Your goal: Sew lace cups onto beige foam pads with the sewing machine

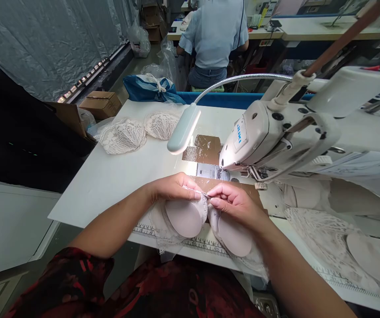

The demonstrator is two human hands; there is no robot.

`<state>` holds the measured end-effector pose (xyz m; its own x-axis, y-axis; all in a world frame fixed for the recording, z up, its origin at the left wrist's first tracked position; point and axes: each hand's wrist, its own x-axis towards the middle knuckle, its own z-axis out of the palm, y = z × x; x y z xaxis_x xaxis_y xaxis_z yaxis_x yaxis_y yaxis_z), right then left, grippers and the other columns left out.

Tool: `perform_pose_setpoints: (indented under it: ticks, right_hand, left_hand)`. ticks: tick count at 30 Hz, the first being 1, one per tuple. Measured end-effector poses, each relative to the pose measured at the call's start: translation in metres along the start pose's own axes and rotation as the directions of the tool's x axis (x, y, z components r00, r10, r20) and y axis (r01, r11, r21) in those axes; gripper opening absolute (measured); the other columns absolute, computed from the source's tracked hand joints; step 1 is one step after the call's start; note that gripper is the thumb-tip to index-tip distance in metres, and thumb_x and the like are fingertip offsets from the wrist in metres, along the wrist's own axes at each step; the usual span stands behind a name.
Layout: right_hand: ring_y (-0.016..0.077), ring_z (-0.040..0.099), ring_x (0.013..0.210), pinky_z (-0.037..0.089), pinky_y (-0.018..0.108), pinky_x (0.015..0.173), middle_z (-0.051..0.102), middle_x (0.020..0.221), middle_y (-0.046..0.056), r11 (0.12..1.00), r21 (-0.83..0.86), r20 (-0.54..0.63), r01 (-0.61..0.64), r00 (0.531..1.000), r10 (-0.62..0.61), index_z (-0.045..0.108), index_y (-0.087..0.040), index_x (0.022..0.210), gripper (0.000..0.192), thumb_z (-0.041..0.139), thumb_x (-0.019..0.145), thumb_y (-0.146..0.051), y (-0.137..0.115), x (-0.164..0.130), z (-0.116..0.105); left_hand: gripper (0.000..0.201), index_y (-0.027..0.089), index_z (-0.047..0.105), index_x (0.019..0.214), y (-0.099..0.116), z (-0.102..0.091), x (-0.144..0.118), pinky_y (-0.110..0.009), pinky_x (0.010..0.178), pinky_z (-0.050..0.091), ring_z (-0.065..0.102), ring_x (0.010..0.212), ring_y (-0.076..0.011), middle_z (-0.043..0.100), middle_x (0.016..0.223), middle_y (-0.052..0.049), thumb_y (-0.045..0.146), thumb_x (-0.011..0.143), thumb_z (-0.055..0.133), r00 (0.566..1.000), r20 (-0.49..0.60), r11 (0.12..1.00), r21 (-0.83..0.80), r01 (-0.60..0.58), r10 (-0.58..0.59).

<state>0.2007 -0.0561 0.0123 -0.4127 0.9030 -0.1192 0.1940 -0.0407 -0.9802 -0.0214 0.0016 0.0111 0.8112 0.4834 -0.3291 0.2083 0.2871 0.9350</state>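
Observation:
A pale lace bra (183,218) with two smooth, light cup linings lies at the table's front edge, in front of the sewing machine. My left hand (176,187) is closed on its centre, thumb and fingers pinching the lace between the cups. From the other side, my right hand (234,202) pinches the same middle part, fingertips almost meeting those of the left. Between the fingertips shows a small dark sliver, too small to name. The machine's needle area (221,172) is just beyond my hands, and the bra is apart from it.
The sewing machine (252,128) fills the right side, with a bendable lamp (185,128) over the white table (110,176). Lace cups (123,134) lie at the back left; more lace pieces (329,238) lie right. A co-worker (214,35) sits beyond a blue bundle (150,88).

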Motion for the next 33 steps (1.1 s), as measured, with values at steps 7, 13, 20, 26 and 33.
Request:
perform_pose_setpoints:
  ticks: [7,13,20,26,33]
  right_hand:
    - [0.0161,0.06,0.074,0.05,0.03,0.067,0.065,0.08,0.003,0.996,-0.092,-0.049,0.017,0.999,-0.021,0.066,-0.02,0.083,0.018,0.062,0.082,-0.038,0.0,-0.002,-0.001]
    - [0.0166,0.063,0.075,0.052,0.031,0.07,0.066,0.083,0.004,0.999,0.052,-0.117,-0.013,0.993,0.019,0.063,-0.02,0.093,0.029,0.064,0.079,-0.045,0.004,0.0,0.003]
    - [0.0217,0.063,0.093,0.049,0.035,0.082,0.069,0.099,0.006,0.991,-0.078,0.001,-0.109,0.994,0.109,0.067,-0.02,0.102,0.03,0.063,0.08,-0.04,0.0,0.002,0.009]
    - [0.015,0.053,0.066,0.041,0.027,0.059,0.059,0.07,0.0,0.978,-0.181,0.135,-0.101,0.983,0.126,0.062,-0.019,0.073,0.027,0.055,0.086,-0.042,-0.001,0.0,0.001]
    - [0.0158,0.053,0.072,0.044,0.029,0.065,0.061,0.079,0.002,0.984,-0.124,-0.03,-0.129,0.992,0.127,0.063,-0.018,0.086,0.025,0.063,0.078,-0.042,-0.002,0.003,0.009]
  left_hand:
    - [0.032,0.011,0.073,0.089,0.002,0.001,-0.001,-0.021,0.058,0.042,0.053,0.063,-0.0102,0.064,0.072,-0.003,0.041,0.077,0.071,1.0,-0.004,1.0,-0.019,0.008,-0.008]
    - [0.031,0.012,0.071,0.086,0.002,0.004,0.001,-0.022,0.058,0.039,0.049,0.062,-0.0097,0.059,0.068,-0.001,0.041,0.079,0.069,1.0,-0.009,0.999,0.022,0.025,-0.024]
    - [0.026,0.013,0.067,0.088,0.008,-0.005,-0.004,-0.02,0.061,0.041,0.054,0.069,-0.0111,0.062,0.077,-0.001,0.033,0.073,0.074,0.991,0.124,0.968,0.252,0.012,-0.044]
    - [0.025,0.011,0.066,0.089,0.011,-0.024,-0.02,-0.02,0.063,0.043,0.056,0.072,-0.0126,0.063,0.082,-0.004,0.031,0.076,0.07,1.0,-0.017,0.947,0.322,0.018,-0.014]
    - [0.02,0.012,0.066,0.09,0.008,-0.015,-0.013,-0.02,0.066,0.043,0.056,0.076,-0.0125,0.063,0.084,-0.004,0.03,0.08,0.066,0.996,-0.049,0.973,0.221,-0.064,0.077]
